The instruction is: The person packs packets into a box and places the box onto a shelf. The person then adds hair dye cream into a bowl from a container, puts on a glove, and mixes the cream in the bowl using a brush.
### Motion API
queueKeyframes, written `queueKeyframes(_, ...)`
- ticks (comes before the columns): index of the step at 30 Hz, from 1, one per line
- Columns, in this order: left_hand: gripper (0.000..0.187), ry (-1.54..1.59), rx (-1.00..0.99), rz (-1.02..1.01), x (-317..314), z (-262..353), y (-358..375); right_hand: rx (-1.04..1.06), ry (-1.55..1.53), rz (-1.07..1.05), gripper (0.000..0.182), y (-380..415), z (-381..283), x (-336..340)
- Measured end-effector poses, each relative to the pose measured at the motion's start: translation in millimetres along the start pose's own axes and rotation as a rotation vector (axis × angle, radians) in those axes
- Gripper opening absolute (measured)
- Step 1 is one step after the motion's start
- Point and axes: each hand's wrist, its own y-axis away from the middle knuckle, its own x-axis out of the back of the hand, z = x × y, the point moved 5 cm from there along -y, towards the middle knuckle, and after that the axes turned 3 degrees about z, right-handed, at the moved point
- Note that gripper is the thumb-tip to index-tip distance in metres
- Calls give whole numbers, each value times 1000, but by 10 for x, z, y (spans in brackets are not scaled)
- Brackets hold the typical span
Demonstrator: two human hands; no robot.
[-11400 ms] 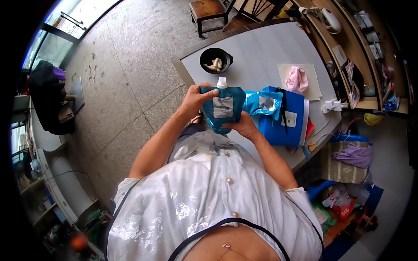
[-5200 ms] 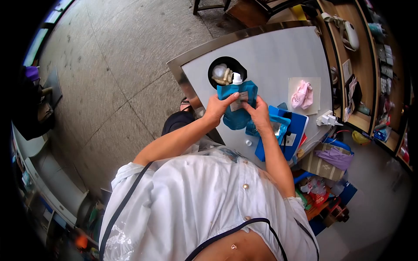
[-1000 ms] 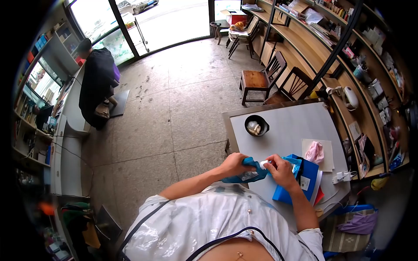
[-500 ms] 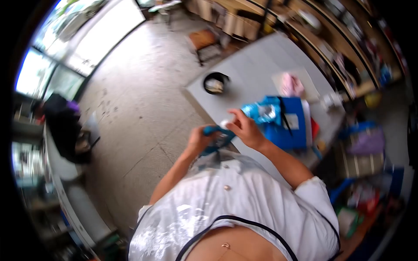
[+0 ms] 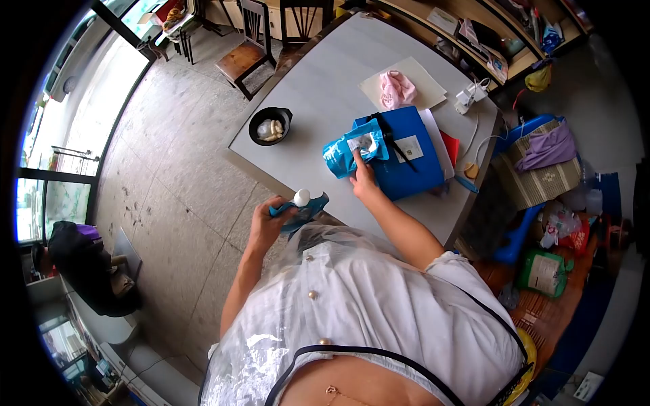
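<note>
My left hand point(image 5: 266, 220) is closed around a dark teal, flexible pouch-like piece point(image 5: 303, 214), held in front of my clear apron beside the table's near corner. A round white cap-like part point(image 5: 301, 197) sits at the top of that piece, close to my fingertips. Over the table, my right hand point(image 5: 364, 177) lies at the lower edge of a shiny light-blue pouch point(image 5: 338, 157). Its index finger stretches onto the pouch face and the thumb is apart from it. The pouch rests partly over a blue folder point(image 5: 389, 176) with a black strap.
A black bowl point(image 5: 284, 123) with whitish pieces stands near the table's left edge. Behind the folder, a pink cloth point(image 5: 396, 89) lies on a pale sheet. A white plug adapter point(image 5: 467, 98) with cables is at the right. A wooden chair point(image 5: 244, 62) stands beyond the table.
My right hand has left the white part near my left hand and moved across to the light-blue pouch. My left hand still holds the teal piece. The camera view has turned and sharpened.
</note>
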Motion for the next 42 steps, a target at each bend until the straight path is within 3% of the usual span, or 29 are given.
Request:
queueKeyframes(3, 9, 28, 60, -59, -8, 2, -23, 203, -53, -47, 76, -42, 7, -64)
queueKeyframes(6, 9, 107, -51, -20, -39, 93, -101, -1, -23, 15, 69, 16, -71, -105)
queueKeyframes(10, 10, 26, -155, -19, -118, 212, -272, 106, 361, -244, 32, 447, -442, -353)
queueKeyframes(12, 10, -21, -227, -52, -199, 272, -361, 316, 244, -438, 21, 929, -1175, -688)
queueKeyframes(15, 11, 195, -225, -206, -170, 300, -378, 376, 365, -707, 25, 1035, -1393, -742)
queueKeyframes(16, 11, 111, -151, -284, -210, 455, -299, 321, 563, -829, 29, 985, -1266, -679)
queueKeyframes(17, 13, 102, -197, -295, -232, 475, -266, 262, 763, -953, 34, 938, -1141, -580)
queueKeyframes(18, 13, 87, -162, -279, -242, 482, -234, 286, 924, -980, 43, 946, -1179, -554)
queueKeyframes(19, 14, 69, -126, -258, -235, 487, -206, 116, 992, -1110, 47, 1002, -1415, -544)
queueKeyframes(20, 12, 75, -180, -201, -208, 464, -174, 112, 871, -994, 47, 880, -1480, -383)
queueKeyframes(21, 12, 69, -172, -181, -154, 341, -145, 352, 937, -867, 47, 743, -1734, -274)
queueKeyframes(22, 11, 149, -45, -131, -93, 138, -116, 370, 968, -527, 47, 430, -1771, -12)
queueKeyframes(23, 10, 233, 82, -83, -40, -1, -80, 564, 1209, -186, 39, 303, -1926, 186)
queueKeyframes(25, 9, 247, 53, -8, 77, 24, -49, 571, 1544, 83, 31, 84, -1872, 472)
queueKeyframes(29, 10, 208, -5, 87, 333, -144, 18, 575, 1633, 121, 23, -145, -1587, 610)
queueKeyframes(31, 9, 237, 20, 145, 433, -270, 66, 361, 1319, -17, 16, -143, -1644, 389)
queueKeyframes(32, 9, 240, 23, 161, 464, -291, 79, 497, 1217, -25, 15, -128, -1657, 192)
queueKeyframes(35, 9, 254, 104, 222, 514, -333, 129, 591, 1034, -165, 13, -228, -1543, -558)
queueKeyframes(38, 9, 281, 175, 276, 558, -334, 131, 572, 1004, -258, 13, -404, -1216, -1325)
queueKeyframes(42, 9, 205, 110, 338, 703, -230, 66, 417, 1213, -290, 18, -555, -866, -1984)
